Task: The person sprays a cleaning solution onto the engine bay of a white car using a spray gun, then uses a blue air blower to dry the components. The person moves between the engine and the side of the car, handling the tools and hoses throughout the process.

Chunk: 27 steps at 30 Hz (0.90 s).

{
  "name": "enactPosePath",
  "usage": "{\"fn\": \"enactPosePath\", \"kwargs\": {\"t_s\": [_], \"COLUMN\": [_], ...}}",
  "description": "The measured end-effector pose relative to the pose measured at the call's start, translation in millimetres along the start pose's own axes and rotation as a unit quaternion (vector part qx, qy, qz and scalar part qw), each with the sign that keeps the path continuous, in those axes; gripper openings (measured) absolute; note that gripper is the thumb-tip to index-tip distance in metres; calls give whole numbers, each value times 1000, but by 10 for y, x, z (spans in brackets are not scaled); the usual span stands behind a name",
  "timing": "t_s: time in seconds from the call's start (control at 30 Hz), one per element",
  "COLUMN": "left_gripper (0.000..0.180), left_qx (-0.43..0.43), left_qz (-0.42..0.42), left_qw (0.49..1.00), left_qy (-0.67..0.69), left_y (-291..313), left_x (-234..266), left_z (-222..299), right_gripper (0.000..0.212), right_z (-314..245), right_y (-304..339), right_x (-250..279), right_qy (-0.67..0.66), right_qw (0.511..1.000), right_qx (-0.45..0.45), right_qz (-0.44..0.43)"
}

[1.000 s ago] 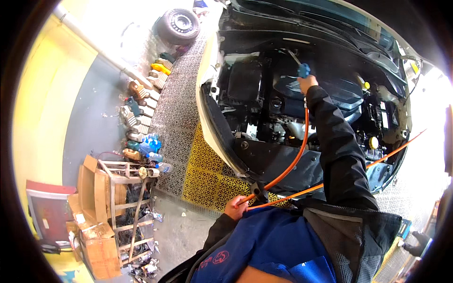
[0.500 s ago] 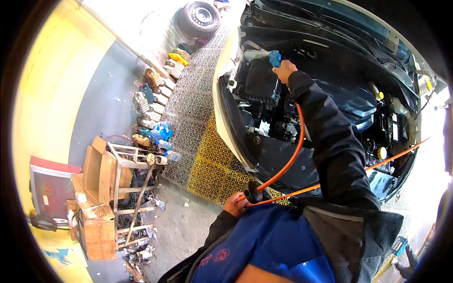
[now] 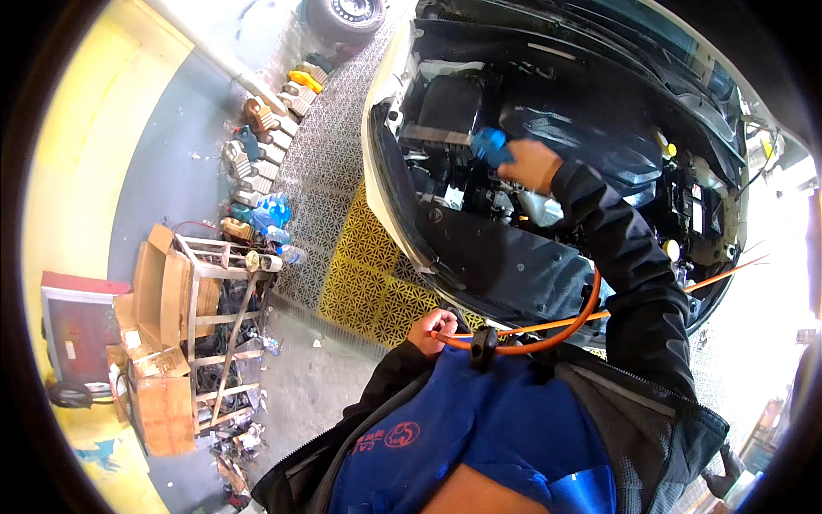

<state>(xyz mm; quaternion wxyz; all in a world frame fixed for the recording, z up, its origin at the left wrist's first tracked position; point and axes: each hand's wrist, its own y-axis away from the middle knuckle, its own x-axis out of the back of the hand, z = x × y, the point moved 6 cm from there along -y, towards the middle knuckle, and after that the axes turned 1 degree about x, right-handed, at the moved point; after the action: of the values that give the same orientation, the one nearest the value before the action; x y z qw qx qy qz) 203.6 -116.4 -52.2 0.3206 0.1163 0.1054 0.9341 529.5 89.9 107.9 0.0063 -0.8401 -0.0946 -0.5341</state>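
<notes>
My right hand (image 3: 531,164) reaches into the open engine bay (image 3: 556,171) of a white car and grips a blue air blow gun (image 3: 490,144), pointed at the dark engine parts on the left side. An orange hose (image 3: 548,338) loops from my right arm down across my chest. My left hand (image 3: 431,330) is closed around this orange hose near my waist, beside a black fitting (image 3: 484,343). I wear a dark jacket and a blue vest.
Yellow grating (image 3: 368,274) and metal tread plate (image 3: 330,163) lie in front of the car's bumper. A row of small containers (image 3: 257,154), a wooden rack (image 3: 218,308) with cardboard boxes (image 3: 158,377), and a tyre (image 3: 347,13) stand at the left.
My right hand with the blue blow gun has moved left and lower in the engine bay. The hose loop has drawn closer to my chest, and my left hand has risen with it.
</notes>
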Motion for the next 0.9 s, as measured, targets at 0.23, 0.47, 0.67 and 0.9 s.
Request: {"fn": "enactPosePath", "kwargs": {"t_s": [0.23,0.47,0.67,0.9], "left_gripper": [18,17,19,17], "left_qx": [33,33,31,44], "left_qz": [35,17,-1,12], "left_qw": [998,999,1000,998], "left_qy": [49,-40,-7,38], "left_y": [166,233,237,188], "left_x": [-148,-303,-365,-340], "left_z": [-91,-111,-158,-241], "right_gripper": [45,34,33,30], "right_z": [215,152,50,237], "right_y": [360,761,745,632], "right_x": [-276,-534,-671,-697], "right_qy": [34,66,26,40], "right_qw": [996,990,989,987], "right_qx": [-6,-83,-96,-140], "right_qz": [-78,-88,-109,-73]}}
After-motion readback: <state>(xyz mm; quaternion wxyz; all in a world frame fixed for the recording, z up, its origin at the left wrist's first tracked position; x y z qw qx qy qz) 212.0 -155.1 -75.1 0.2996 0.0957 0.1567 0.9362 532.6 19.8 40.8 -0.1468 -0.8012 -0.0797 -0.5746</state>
